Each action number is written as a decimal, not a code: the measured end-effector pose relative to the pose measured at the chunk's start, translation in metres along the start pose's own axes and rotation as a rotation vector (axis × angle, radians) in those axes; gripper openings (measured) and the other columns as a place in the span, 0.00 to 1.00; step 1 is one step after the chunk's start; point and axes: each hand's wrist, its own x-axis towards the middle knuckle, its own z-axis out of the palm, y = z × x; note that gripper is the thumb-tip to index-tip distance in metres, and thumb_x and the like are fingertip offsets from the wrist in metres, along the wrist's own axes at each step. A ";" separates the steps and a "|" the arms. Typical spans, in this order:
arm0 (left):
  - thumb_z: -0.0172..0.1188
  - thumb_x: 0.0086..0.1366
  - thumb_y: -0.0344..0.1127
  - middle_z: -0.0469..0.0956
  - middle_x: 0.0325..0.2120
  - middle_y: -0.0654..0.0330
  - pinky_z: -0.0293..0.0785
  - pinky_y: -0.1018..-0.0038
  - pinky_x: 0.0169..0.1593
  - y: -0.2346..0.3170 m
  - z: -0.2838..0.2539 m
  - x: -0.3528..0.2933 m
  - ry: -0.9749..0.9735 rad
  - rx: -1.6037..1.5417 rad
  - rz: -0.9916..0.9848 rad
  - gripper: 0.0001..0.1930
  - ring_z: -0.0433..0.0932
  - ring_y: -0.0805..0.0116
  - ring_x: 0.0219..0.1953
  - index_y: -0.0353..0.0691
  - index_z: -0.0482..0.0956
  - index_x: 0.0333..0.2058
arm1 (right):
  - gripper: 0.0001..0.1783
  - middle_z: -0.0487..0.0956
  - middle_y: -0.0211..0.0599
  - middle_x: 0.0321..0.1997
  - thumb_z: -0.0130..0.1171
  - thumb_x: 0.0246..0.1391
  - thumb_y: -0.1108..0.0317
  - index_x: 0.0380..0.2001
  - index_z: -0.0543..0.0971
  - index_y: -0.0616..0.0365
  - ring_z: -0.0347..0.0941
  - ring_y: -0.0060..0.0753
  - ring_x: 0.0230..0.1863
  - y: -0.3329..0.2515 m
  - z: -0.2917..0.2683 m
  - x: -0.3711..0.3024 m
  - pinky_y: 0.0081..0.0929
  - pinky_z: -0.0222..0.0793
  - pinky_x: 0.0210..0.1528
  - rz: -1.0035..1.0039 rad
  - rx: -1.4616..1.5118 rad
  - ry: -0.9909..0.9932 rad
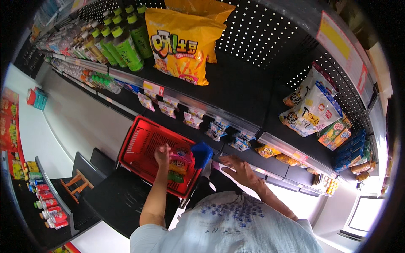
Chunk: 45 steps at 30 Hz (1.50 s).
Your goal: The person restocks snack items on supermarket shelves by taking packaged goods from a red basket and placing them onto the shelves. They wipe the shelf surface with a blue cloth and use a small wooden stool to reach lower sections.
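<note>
My left hand (162, 154) is over a red shopping basket (139, 145), its fingers curled closed. What they hold, if anything, is hidden. Beside that hand, in the basket, lie a pink package (182, 155), a yellow-orange package (179, 168) and a green one (175, 177). A blue box-like thing (201, 154) sits at the basket's right rim. To the right of the basket, my right hand (238, 168) stretches its fingers out, apart and with nothing in them, in front of the lower shelf.
Yellow chip bags (183, 44) and green-capped bottles (126, 48) stand on the upper shelf (240, 84). Small snack bags (193, 120) sit below its edge. White and blue bags (310, 109) are at the right. A black chair (122, 198) is beside the basket, near a small wooden easel (77, 185).
</note>
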 end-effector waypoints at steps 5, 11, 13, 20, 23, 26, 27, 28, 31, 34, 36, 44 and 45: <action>0.58 0.71 0.37 0.79 0.35 0.60 0.72 0.82 0.28 0.213 0.024 -0.044 -0.060 -0.024 0.750 0.10 0.76 0.80 0.31 0.37 0.75 0.44 | 0.22 0.79 0.44 0.51 0.62 0.58 0.76 0.56 0.73 0.61 0.80 0.39 0.49 -0.048 -0.036 0.069 0.33 0.80 0.46 -0.099 0.144 0.074; 0.57 0.68 0.29 0.78 0.44 0.55 0.77 0.75 0.42 0.419 0.076 -0.114 -0.112 0.330 1.397 0.10 0.78 0.66 0.41 0.40 0.77 0.47 | 0.23 0.78 0.45 0.49 0.60 0.59 0.78 0.58 0.71 0.60 0.80 0.35 0.47 -0.057 -0.044 0.146 0.31 0.80 0.47 -0.196 0.204 0.261; 0.56 0.67 0.29 0.76 0.51 0.52 0.79 0.67 0.46 0.460 0.096 -0.112 -0.112 0.546 1.625 0.13 0.77 0.55 0.48 0.44 0.77 0.51 | 0.25 0.77 0.48 0.51 0.58 0.62 0.73 0.62 0.66 0.60 0.78 0.36 0.50 -0.040 -0.044 0.166 0.34 0.81 0.47 -0.172 0.427 0.236; 0.51 0.70 0.38 0.75 0.55 0.53 0.73 0.58 0.57 0.519 0.134 -0.078 0.032 1.340 1.554 0.18 0.75 0.48 0.55 0.52 0.73 0.57 | 0.31 0.69 0.55 0.61 0.56 0.65 0.66 0.65 0.58 0.65 0.76 0.48 0.56 -0.046 -0.042 0.208 0.40 0.81 0.50 0.165 1.118 0.152; 0.52 0.69 0.39 0.78 0.51 0.55 0.73 0.59 0.55 0.525 0.134 -0.083 -0.082 1.329 1.636 0.15 0.77 0.50 0.51 0.49 0.77 0.52 | 0.31 0.70 0.56 0.60 0.57 0.65 0.63 0.63 0.60 0.67 0.74 0.52 0.58 -0.029 -0.035 0.215 0.45 0.80 0.52 0.217 1.326 0.153; 0.54 0.68 0.39 0.79 0.48 0.58 0.74 0.59 0.53 0.534 0.126 -0.094 -0.216 1.374 1.562 0.11 0.78 0.53 0.48 0.46 0.80 0.45 | 0.27 0.71 0.56 0.59 0.57 0.64 0.62 0.59 0.64 0.66 0.73 0.55 0.59 -0.020 -0.031 0.222 0.52 0.77 0.54 0.209 1.516 0.124; 0.54 0.67 0.39 0.79 0.46 0.58 0.75 0.60 0.51 0.535 0.121 -0.097 -0.222 1.338 1.595 0.11 0.78 0.53 0.48 0.45 0.80 0.44 | 0.25 0.71 0.55 0.58 0.56 0.64 0.62 0.58 0.66 0.65 0.73 0.56 0.59 -0.018 -0.029 0.224 0.54 0.77 0.54 0.202 1.564 0.106; 0.54 0.67 0.38 0.79 0.45 0.59 0.75 0.60 0.50 0.532 0.116 -0.097 -0.232 1.297 1.622 0.10 0.79 0.54 0.47 0.45 0.80 0.42 | 0.23 0.72 0.54 0.58 0.56 0.64 0.63 0.56 0.67 0.64 0.72 0.57 0.59 -0.017 -0.028 0.225 0.56 0.76 0.55 0.202 1.610 0.090; 0.56 0.66 0.38 0.79 0.40 0.60 0.76 0.61 0.44 0.515 0.095 -0.096 -0.187 1.098 1.824 0.08 0.79 0.54 0.43 0.45 0.80 0.39 | 0.19 0.73 0.53 0.56 0.55 0.64 0.63 0.54 0.70 0.61 0.72 0.57 0.59 -0.011 -0.020 0.231 0.58 0.74 0.56 0.196 1.616 0.128; 0.58 0.66 0.34 0.78 0.37 0.59 0.75 0.68 0.42 0.510 0.069 -0.143 -0.213 1.058 1.792 0.08 0.79 0.56 0.39 0.38 0.81 0.40 | 0.19 0.75 0.51 0.56 0.55 0.64 0.61 0.54 0.72 0.61 0.72 0.55 0.60 -0.008 -0.023 0.218 0.56 0.71 0.60 0.057 1.636 0.091; 0.60 0.64 0.31 0.77 0.33 0.59 0.73 0.73 0.39 0.505 0.050 -0.165 -0.206 0.916 1.892 0.06 0.78 0.60 0.36 0.36 0.80 0.37 | 0.19 0.76 0.52 0.56 0.54 0.64 0.62 0.54 0.72 0.61 0.72 0.54 0.60 -0.040 -0.038 0.197 0.55 0.71 0.61 0.017 1.589 0.116; 0.61 0.61 0.30 0.75 0.28 0.56 0.71 0.67 0.38 0.447 -0.051 -0.207 -0.021 0.887 1.542 0.04 0.76 0.54 0.34 0.36 0.78 0.32 | 0.26 0.70 0.54 0.64 0.49 0.67 0.53 0.60 0.69 0.59 0.68 0.52 0.65 -0.063 0.007 0.174 0.50 0.67 0.65 0.046 1.409 -0.100; 0.61 0.61 0.29 0.75 0.28 0.56 0.71 0.66 0.38 0.436 -0.059 -0.204 -0.027 0.877 1.457 0.04 0.76 0.54 0.33 0.36 0.78 0.32 | 0.26 0.70 0.54 0.64 0.49 0.67 0.53 0.60 0.69 0.59 0.68 0.52 0.65 -0.060 0.017 0.172 0.50 0.67 0.64 0.092 1.392 -0.102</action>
